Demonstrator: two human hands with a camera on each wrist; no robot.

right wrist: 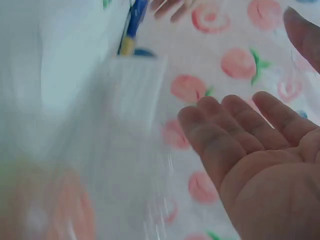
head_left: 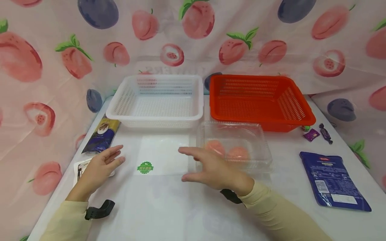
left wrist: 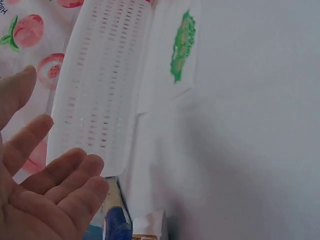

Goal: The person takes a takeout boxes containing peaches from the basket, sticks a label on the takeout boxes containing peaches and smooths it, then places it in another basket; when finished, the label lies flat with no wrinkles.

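Observation:
Both hands hang over the table with fingers extended and nothing held. Between them lies a flat, whitish bag or sheet (head_left: 169,150) with a round green badge (head_left: 145,167) at its lower left. My left hand (head_left: 101,167) is to its left, over a small white packet (head_left: 80,165) that it partly hides. My right hand (head_left: 212,169) overlaps the bag's right edge and the near left corner of a clear plastic clamshell box (head_left: 256,140). Two round, peach-coloured items (head_left: 238,154) show through that box. In the left wrist view the left hand (left wrist: 55,185) has its fingers spread.
A white slotted basket (head_left: 155,117) stands at the back left, a red basket (head_left: 262,115) at the back right. A blue and gold packet (head_left: 102,135) lies by the left edge. On the right are a blue pouch (head_left: 331,179) and small wrapped candies (head_left: 311,135).

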